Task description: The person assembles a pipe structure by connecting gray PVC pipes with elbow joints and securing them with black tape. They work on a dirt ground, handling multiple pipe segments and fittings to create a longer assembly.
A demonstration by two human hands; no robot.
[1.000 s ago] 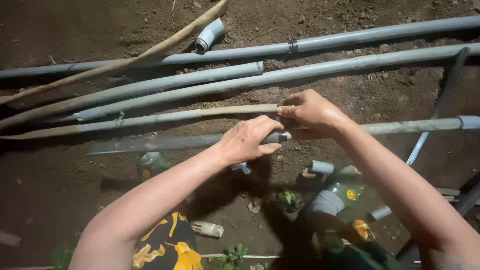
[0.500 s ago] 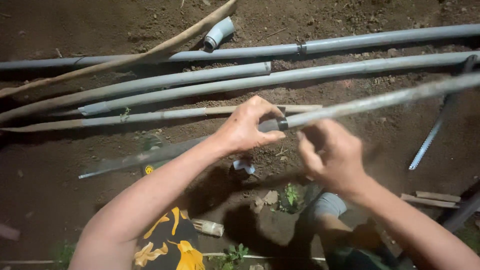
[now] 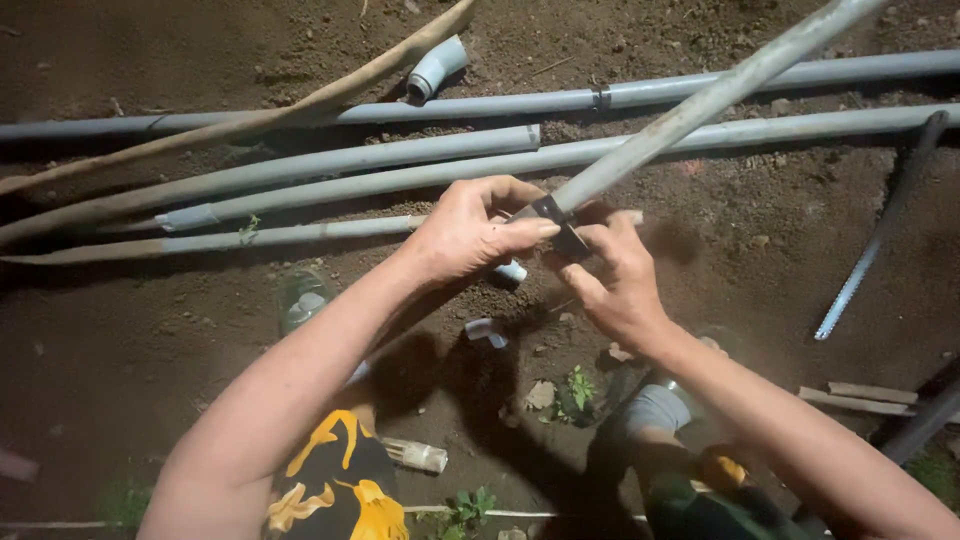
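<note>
We look down at two bare hands working over dark soil. Between them they hold a long grey plastic pipe (image 3: 700,105), which slants from its near end at the middle of the view up and away to the upper right corner, raised above the ground. Its long axis runs diagonally, lower left to upper right. The near end carries a dark band (image 3: 550,209), and that end sits right at the fingertips. Our left hand (image 3: 470,235) curls over the pipe end from the left, fingers closed around it. Our right hand (image 3: 615,280) is below and to the right, thumb and fingers pinched on the same dark end. Behind the hands several more grey pipes (image 3: 400,165) lie flat on the soil, running left to right. A grey elbow fitting (image 3: 435,68) rests near the top.
</note>
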